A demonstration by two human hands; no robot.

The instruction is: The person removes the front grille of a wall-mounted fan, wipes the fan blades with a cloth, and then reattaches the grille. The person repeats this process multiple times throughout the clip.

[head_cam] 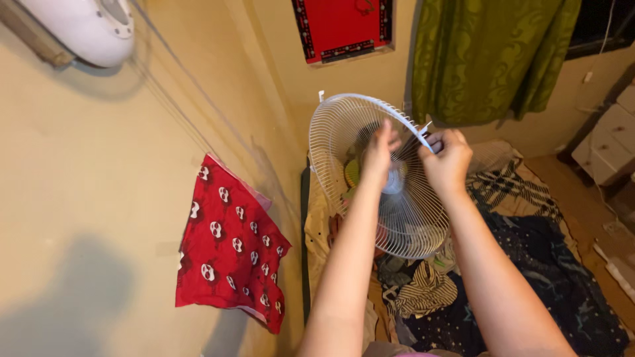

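Observation:
A round white wire fan guard [344,132] is held up in front of me, tilted, over a bed. My left hand [379,153] grips its rim near the top, fingers curled over the wires. On the same rim, a little to the right, my right hand [448,158] is closed on the rim where a small white clip sticks out. Both forearms reach up from the bottom of the view.
A cream wall fills the left, with a red patterned cloth [228,248] hanging on it and a white wall fan body [86,26] at top left. A green curtain [489,56] and red wall hanging [344,26] are behind. Crumpled clothes and bedding [529,264] lie below; white drawers [612,139] stand at right.

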